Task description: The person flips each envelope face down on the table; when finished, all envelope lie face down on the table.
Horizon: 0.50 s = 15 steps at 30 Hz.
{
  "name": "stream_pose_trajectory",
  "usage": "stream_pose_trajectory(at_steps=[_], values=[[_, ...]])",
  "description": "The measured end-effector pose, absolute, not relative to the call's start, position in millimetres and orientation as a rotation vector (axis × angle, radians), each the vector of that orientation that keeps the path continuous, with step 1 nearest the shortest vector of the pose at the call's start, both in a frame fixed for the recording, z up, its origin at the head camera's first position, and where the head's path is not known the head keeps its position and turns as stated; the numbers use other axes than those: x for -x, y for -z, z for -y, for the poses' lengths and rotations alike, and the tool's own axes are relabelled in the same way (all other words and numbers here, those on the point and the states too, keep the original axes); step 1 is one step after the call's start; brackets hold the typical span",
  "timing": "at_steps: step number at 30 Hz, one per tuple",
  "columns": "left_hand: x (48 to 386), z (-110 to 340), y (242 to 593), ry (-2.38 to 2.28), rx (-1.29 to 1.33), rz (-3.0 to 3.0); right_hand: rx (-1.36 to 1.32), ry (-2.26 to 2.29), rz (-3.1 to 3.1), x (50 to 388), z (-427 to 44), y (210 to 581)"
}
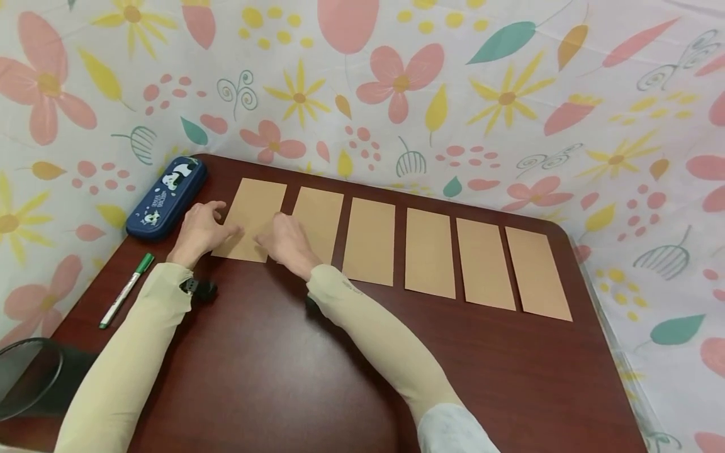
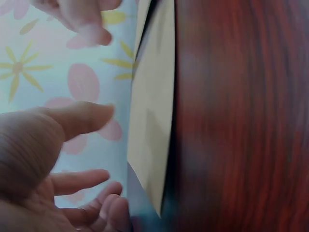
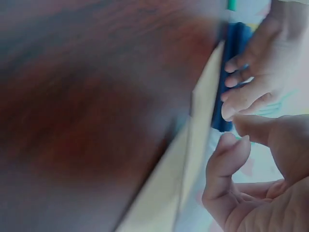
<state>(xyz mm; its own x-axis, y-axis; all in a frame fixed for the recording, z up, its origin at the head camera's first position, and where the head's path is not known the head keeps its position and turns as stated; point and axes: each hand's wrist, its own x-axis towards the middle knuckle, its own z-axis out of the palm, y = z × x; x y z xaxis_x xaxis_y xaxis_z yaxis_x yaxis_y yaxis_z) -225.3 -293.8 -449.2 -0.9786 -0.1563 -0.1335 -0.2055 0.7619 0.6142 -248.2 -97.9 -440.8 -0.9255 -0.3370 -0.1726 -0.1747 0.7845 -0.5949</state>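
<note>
Several tan paper rectangles lie in a row on the dark table. Over the left edge of the leftmost paper rectangle [image 1: 257, 204] is my left hand [image 1: 198, 233], its thumb and fingers spread apart. My right hand [image 1: 287, 242] hovers over the right side of that same paper, beside the second paper rectangle [image 1: 321, 217]. In the right wrist view, the right hand's fingers [image 3: 224, 164] are loosely curled, the thumb close to the index finger, and I see nothing between them. The left wrist view shows the left thumb [image 2: 89, 118] held apart from the fingers, with nothing gripped.
A blue pencil case [image 1: 164, 201] with panda pictures lies at the table's back left corner. A green-capped marker [image 1: 126, 292] lies left of my left forearm. At the lower left stands a dark round container [image 1: 62, 384]. A flower-patterned cloth [image 1: 362, 94] hangs behind the table [image 1: 272, 371].
</note>
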Motion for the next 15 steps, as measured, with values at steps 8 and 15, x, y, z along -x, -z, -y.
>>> stream_pose_trajectory(at_steps=[8, 15], values=[[210.5, 275.8, 442.5, -1.240, 0.155, -3.066, 0.489, 0.956, -2.803, 228.5, 41.0, 417.5], [190.7, 265.2, 443.8, -1.272, 0.140, -3.164, 0.566, 1.070, -2.915, 217.5, -20.9, 416.9]])
